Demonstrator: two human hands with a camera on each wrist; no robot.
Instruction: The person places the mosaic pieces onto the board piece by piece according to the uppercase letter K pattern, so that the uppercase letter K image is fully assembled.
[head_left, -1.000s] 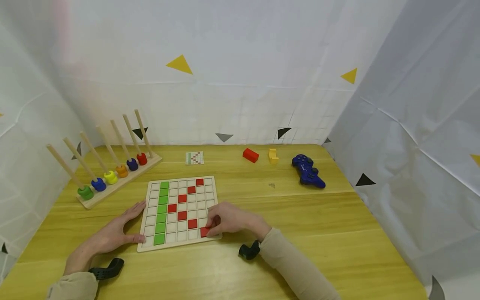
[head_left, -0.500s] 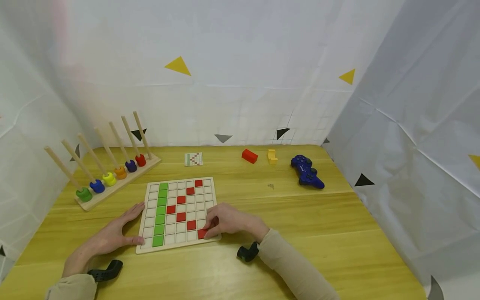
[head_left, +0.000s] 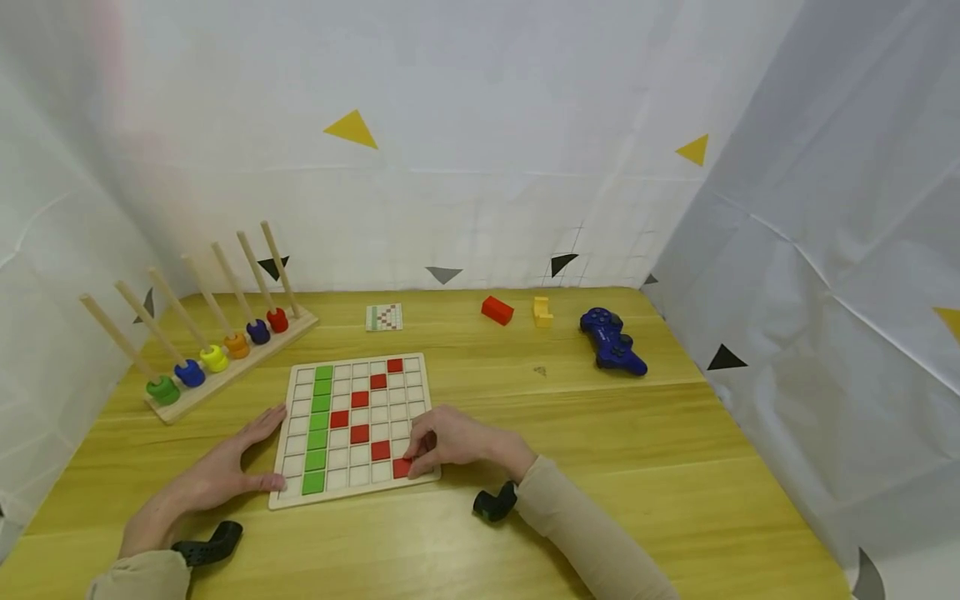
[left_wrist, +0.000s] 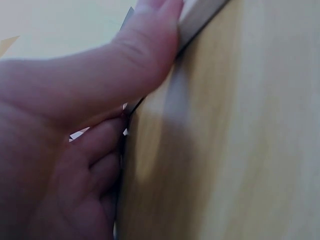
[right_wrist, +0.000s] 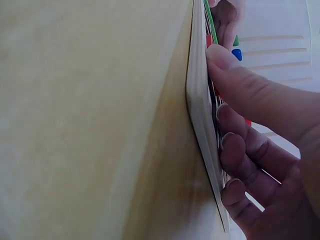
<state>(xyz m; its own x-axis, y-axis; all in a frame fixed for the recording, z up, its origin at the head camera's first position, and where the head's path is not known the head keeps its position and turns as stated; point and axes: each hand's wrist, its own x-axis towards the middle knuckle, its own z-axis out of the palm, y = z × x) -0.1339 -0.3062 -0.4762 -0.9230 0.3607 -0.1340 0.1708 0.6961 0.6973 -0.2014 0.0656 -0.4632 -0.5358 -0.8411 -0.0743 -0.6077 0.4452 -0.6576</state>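
A square wooden grid board (head_left: 352, 492) lies on the table in the head view. Its cells hold pale tiles, a column of green tiles (head_left: 317, 439), and red tiles (head_left: 360, 433) in a sideways V. My left hand (head_left: 217, 477) rests at the board's left side, fingers stretched along the edge and thumb on the near-left corner. At the near-right corner, thumb and index finger of my right hand (head_left: 457, 437) are bent together on a red tile (head_left: 402, 469), partly covering it. The right wrist view shows the thumb (right_wrist: 250, 82) over the board's edge and the other fingers curled.
A wooden peg stand (head_left: 232, 367) with coloured beads is at the left. Along the back lie a small pattern card (head_left: 384, 317), a red block (head_left: 497, 310) and a yellow piece (head_left: 542, 312). A blue game controller (head_left: 611, 342) sits at the right. White sheets enclose the table.
The head view has drifted slightly. A little more of the corner red tile shows beside my right fingertips. My left hand stays in place against the board.
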